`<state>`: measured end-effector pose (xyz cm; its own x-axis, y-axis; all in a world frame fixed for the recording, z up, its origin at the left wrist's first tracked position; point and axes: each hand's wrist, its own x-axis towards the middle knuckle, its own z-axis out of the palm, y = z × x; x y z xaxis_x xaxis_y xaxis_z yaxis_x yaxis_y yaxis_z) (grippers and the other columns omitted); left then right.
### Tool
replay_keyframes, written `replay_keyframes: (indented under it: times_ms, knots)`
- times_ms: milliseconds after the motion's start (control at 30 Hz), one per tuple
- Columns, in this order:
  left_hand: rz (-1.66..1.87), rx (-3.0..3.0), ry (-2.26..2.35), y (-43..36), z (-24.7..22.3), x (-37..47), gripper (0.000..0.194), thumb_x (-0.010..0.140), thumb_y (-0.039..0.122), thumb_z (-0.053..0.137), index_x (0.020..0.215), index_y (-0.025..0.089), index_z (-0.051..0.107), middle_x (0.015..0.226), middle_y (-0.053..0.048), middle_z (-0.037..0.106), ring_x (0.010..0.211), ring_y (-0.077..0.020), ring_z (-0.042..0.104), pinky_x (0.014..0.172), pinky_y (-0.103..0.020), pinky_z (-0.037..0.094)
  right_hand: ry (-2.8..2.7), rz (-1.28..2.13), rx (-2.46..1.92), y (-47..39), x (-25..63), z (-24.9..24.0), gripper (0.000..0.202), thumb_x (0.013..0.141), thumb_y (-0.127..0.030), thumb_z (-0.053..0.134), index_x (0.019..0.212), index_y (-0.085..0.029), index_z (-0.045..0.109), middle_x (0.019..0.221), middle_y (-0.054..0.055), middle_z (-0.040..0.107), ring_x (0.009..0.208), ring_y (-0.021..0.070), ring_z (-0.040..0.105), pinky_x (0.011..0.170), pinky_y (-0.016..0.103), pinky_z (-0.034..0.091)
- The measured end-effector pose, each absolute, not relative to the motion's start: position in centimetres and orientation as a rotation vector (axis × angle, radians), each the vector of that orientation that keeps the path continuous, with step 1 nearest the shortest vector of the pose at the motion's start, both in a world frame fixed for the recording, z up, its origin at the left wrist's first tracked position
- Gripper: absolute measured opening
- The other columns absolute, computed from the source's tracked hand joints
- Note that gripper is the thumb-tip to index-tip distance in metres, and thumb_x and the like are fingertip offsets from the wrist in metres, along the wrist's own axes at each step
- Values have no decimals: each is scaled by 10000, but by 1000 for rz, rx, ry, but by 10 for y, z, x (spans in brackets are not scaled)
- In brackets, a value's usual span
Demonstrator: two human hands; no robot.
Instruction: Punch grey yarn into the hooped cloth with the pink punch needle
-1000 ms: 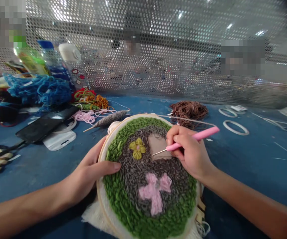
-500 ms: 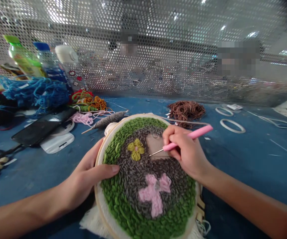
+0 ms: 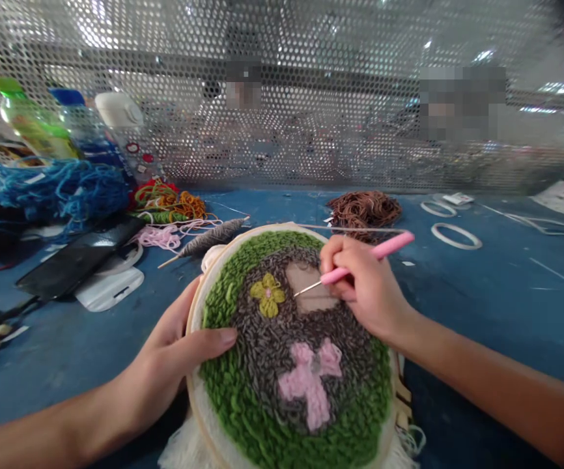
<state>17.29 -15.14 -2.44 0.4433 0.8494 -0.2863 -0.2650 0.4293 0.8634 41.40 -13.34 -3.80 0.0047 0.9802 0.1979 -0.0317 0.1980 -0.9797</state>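
Note:
My left hand (image 3: 184,352) grips the left rim of a round embroidery hoop (image 3: 195,384), thumb on the looped yarn and fingers out of sight behind. Green yarn loops ring a grey-brown middle, which carries a yellow flower (image 3: 267,295) and a pink flower (image 3: 311,381). A bare cloth patch (image 3: 314,296) shows right of the yellow flower. Closed around a pink punch needle (image 3: 393,246), my right hand (image 3: 360,280) is over the hoop's upper right. The metal tip meets or nearly meets the patch's left edge. Grey yarn trails from the handle's back end.
Brown yarn (image 3: 365,212) lies behind the hoop, near a stick wound with grey yarn (image 3: 208,239). Blue yarn (image 3: 62,189), bottles (image 3: 32,124) and a black phone (image 3: 77,257) are at left. White rings (image 3: 456,236) lie right. A perforated metal screen (image 3: 286,130) stands behind; blurred people show through.
The needle tip has moved slightly up along the patch's left edge. The hoop is tilted slightly differently, and the whole view has shifted a little. Both hands keep their grips.

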Motion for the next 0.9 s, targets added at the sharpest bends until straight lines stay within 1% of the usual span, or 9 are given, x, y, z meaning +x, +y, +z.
replay_keyframes:
  times_ms: [67,133,300,367,433,567,667,800,900]
  knots:
    - [795,858,821,-151,-25,173,690,770,168,752,1368,418,516,1163,104,783,1084,-301,730,692,-248,636,-1145,1092,-999,-130,418,-41,186,793,-186,443,629,-208,527,410,-90,325,365,77,197,392,238,141]
    - [788,867,836,-152,-25,172,689,753,162,749,1355,411,527,1186,100,777,1083,-316,729,670,-256,638,-1194,1081,-1019,-131,418,-41,177,785,-184,447,630,-208,529,424,-86,341,370,77,211,393,237,151]
    - [816,887,869,-153,-27,170,824,709,214,818,1431,386,458,1266,20,748,1101,-361,715,673,-286,649,-1727,791,-1166,-144,405,-31,141,833,-189,489,714,-201,562,598,-39,498,527,99,411,514,245,310]
    - [816,875,873,-153,-27,170,879,699,186,820,1463,376,430,1257,-13,750,1095,-356,718,692,-289,649,-1917,754,-1184,-145,401,-30,109,837,-192,517,753,-200,585,635,-35,530,580,105,452,558,249,327]
    - [802,854,868,-152,-28,169,904,688,142,803,1477,363,421,1254,-38,749,1087,-353,722,693,-288,650,-1821,851,-1181,-141,403,-32,134,838,-191,498,728,-199,573,580,-50,489,524,93,413,516,239,299]
    - [788,835,833,-149,-28,170,875,698,99,766,1459,375,434,1276,-23,738,1106,-340,714,759,-311,650,-1223,1056,-1062,-130,413,-40,189,812,-188,431,645,-213,514,405,-89,348,366,80,226,396,237,168]
    - [797,824,811,-150,-28,171,872,699,92,767,1449,389,436,1282,-5,734,1127,-335,704,814,-328,644,-1140,1078,-1019,-129,416,-41,185,807,-179,426,649,-217,515,367,-100,310,348,82,192,387,240,147]
    - [796,840,830,-152,-28,170,897,706,156,811,1472,388,407,1286,-26,728,1132,-350,699,675,-272,649,-1545,925,-1126,-137,408,-34,155,850,-186,468,723,-201,555,519,-69,449,448,83,349,449,235,244]
    - [797,839,844,-152,-28,170,880,711,179,823,1465,382,418,1280,-23,732,1130,-344,701,684,-265,648,-1852,843,-1189,-139,404,-32,92,847,-192,533,778,-195,593,582,-58,496,528,90,430,513,240,297]
